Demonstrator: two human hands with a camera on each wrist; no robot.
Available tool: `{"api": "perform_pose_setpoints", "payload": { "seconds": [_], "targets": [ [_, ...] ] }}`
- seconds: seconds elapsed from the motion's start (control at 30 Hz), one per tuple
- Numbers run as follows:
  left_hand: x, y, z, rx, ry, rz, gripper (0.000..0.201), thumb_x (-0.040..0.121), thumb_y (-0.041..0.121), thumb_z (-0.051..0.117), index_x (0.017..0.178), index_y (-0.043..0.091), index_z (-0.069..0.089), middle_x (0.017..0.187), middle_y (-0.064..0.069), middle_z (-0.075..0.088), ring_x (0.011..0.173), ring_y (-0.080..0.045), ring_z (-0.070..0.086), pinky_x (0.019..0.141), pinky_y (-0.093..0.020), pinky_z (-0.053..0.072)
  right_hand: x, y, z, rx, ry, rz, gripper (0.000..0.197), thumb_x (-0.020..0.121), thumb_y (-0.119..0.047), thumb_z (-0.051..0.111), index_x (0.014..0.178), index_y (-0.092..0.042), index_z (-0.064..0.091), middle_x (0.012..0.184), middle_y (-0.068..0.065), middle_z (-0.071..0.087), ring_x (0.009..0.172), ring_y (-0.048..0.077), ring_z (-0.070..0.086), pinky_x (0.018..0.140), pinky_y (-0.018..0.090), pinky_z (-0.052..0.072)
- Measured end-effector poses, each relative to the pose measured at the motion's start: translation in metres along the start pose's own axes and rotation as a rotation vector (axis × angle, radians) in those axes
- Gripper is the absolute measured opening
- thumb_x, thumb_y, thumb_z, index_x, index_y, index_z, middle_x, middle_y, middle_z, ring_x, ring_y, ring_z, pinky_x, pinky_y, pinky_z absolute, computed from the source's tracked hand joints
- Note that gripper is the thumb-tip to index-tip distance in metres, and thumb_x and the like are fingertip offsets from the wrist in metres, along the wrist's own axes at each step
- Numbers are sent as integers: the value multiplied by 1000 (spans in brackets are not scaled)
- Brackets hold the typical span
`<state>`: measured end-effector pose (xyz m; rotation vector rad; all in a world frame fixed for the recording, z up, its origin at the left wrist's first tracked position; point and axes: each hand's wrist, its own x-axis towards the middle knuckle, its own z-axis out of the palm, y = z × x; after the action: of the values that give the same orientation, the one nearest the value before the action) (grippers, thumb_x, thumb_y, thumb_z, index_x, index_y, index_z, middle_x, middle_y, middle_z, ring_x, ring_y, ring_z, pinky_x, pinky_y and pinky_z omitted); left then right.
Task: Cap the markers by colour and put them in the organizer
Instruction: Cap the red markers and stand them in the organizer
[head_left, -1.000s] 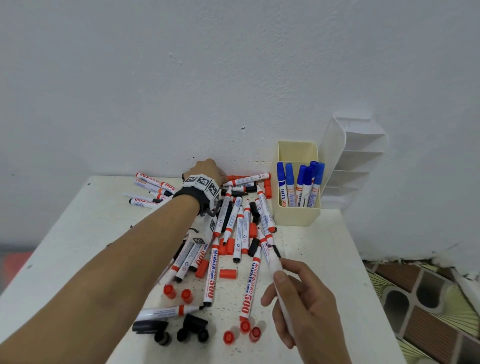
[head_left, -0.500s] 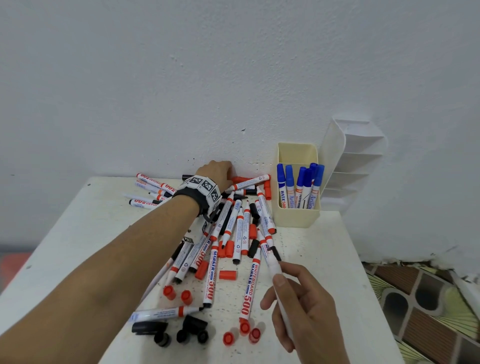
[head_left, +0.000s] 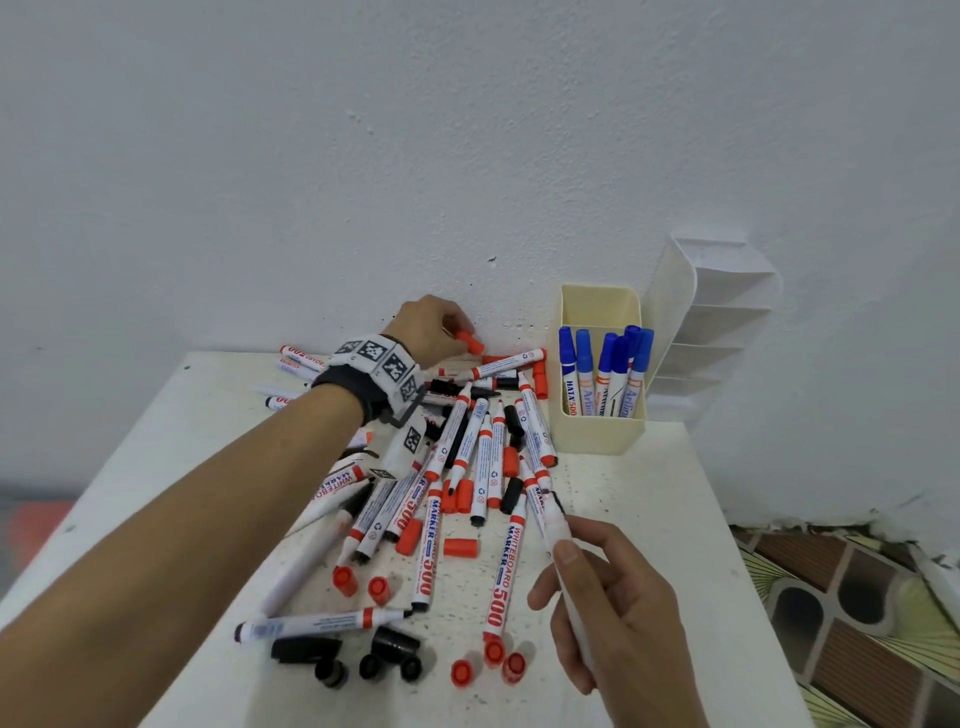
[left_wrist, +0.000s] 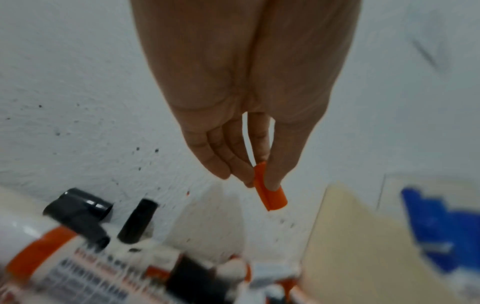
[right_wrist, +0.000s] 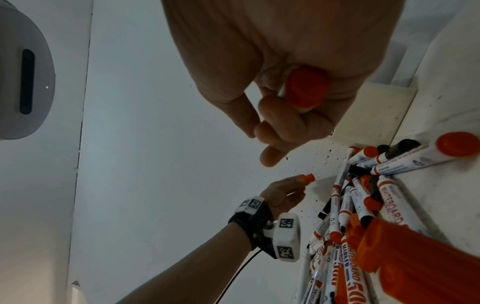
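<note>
At twelve o'clock of the marker pile (head_left: 467, 467), near the wall, the left hand (head_left: 423, 327) is pinching an orange cap (head_left: 470, 343) above the tabletop (head_left: 649, 519). At five o'clock, the right hand (head_left: 613, 597) is gripping an uncapped marker (head_left: 553, 530); the organizer (head_left: 597, 431) is standing at two o'clock.

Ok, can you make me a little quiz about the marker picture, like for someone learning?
1. True or false: the left hand pinches an orange cap.
2. What colour are the caps of the markers standing in the cream organizer? A red, B blue, C black.
3. What does the right hand grip?

Key: 1 true. 2 B. 3 A white marker with an orange end.
</note>
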<state>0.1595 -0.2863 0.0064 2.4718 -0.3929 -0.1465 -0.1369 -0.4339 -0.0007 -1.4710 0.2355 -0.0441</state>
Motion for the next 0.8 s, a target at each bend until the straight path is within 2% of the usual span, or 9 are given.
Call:
{"api": "perform_pose_setpoints", "payload": {
  "seconds": [0.03,0.13,0.17,0.27,0.4,0.5,0.63,0.73,0.8],
  "targets": [
    [-9,3,-10,-49,-3,23,17,84,21,75,99,24,69,104,1,72,94,-13,65,76,-24,50,0,-1,1,-2,-1,-7,16,94,-16,52,107,-16,62,66,15,66,34,16,37,33,18,30],
    [-45,10,-38,-230,-42,86,19,90,20,69,108,23,71,99,4,75,90,-21,67,88,-45,54,0,-6,6,-13,-22,-37,16,96,-16,51,107,-16,62,68,15,67,35,17,37,33,19,31],
    [-61,13,-45,-288,-56,103,21,92,21,67,113,21,71,95,4,75,85,-20,65,89,-46,53,0,-8,9,-18,-34,-50,16,96,-16,51,108,-15,62,69,15,67,36,17,37,33,19,31],
    [-117,30,-59,-483,-99,141,26,96,20,60,121,14,68,90,2,74,81,-11,63,86,-32,55,-3,-15,19,-36,-64,-88,17,97,-17,51,110,-18,61,71,14,67,39,18,39,35,21,33],
    [-181,43,-64,-664,-137,184,28,95,10,57,122,6,65,101,-13,75,90,-19,72,82,-23,56,-6,-25,37,-67,-85,-128,19,97,-20,51,111,-29,59,73,9,68,41,19,41,36,24,36],
    [-208,42,-60,-681,-122,211,30,93,11,60,122,8,66,102,-18,73,95,-24,72,84,-23,55,-13,-29,47,-95,-97,-151,20,96,-22,51,111,-34,58,75,6,69,43,19,42,36,25,38],
    [-223,37,-53,-745,-106,214,25,87,13,67,111,7,67,94,-20,72,91,-37,70,88,-38,57,-21,-30,55,-73,-125,-192,21,98,-16,51,106,-32,62,73,8,68,41,21,41,36,24,36],
    [-230,40,-49,-758,-63,221,23,83,18,68,104,9,70,93,-12,75,90,-32,72,85,-32,58,-25,-30,60,-53,-114,-202,26,96,-19,53,97,-42,65,73,9,68,39,19,40,36,23,35],
    [-233,42,-46,-787,-14,230,21,83,19,68,100,7,71,91,-7,75,89,-29,72,85,-35,58,-28,-31,63,-38,-105,-218,22,93,-27,53,94,-45,65,74,9,68,40,18,39,37,24,34]
  ]
}}
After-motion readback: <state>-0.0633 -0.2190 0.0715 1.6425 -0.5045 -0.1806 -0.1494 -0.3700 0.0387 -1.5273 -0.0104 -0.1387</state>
